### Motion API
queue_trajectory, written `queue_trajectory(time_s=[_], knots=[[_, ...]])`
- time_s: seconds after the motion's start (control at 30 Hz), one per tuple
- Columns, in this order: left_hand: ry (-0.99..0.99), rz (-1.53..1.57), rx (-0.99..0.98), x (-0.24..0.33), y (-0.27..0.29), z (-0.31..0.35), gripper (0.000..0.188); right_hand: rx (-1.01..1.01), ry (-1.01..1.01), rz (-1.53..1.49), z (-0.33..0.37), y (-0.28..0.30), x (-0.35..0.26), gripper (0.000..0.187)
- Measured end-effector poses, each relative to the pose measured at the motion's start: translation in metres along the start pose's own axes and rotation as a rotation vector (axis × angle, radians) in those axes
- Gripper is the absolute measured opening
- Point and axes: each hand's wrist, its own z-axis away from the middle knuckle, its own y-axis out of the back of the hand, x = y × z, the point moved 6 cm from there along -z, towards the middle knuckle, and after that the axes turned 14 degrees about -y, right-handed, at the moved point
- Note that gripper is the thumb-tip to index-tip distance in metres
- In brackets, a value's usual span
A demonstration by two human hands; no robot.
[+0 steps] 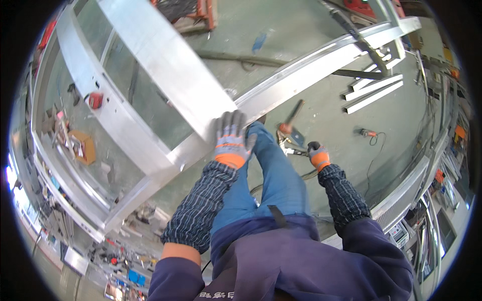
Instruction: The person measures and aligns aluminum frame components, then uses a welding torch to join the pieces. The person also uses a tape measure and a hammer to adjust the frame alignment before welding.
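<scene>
My left hand (231,136), in a grey and orange glove, lies with fingers stretched on the end of a wide aluminium beam (165,60), where it meets a crosswise aluminium rail (281,88). To the right of my legs, my right hand (319,156), gloved in dark grey and orange, is closed around the handle end of a silver-and-dark hand tool (290,149). The tool's exact kind cannot be made out. Just beyond it on the floor lie a hammer-like tool with a wooden handle (297,113) and a dark flat piece (297,136).
The big aluminium frame (120,120) fills the left side, with a red tape measure (94,100) on one member. Short aluminium profiles (374,94) lie at far right, near a corded power tool (369,133). A cardboard box (82,147) is at left.
</scene>
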Motion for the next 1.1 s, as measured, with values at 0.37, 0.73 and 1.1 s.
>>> queue_trajectory(time_s=[0.37, 0.73, 1.1], knots=[[0.287, -0.069, -0.052, 0.034, -0.005, -0.036, 0.092, 0.547, 0.43, -0.64, -0.011, 0.28, -0.135, 0.023], [0.755, 0.094, -0.171, 0.038, 0.0, -0.04, 0.097, 0.468, 0.527, 0.285, -0.15, 0.419, -0.242, 0.079], [0.755, 0.115, -0.023, 0.051, 0.002, -0.122, 0.087, 0.353, 0.681, 0.539, -0.187, 0.438, -0.294, 0.051]])
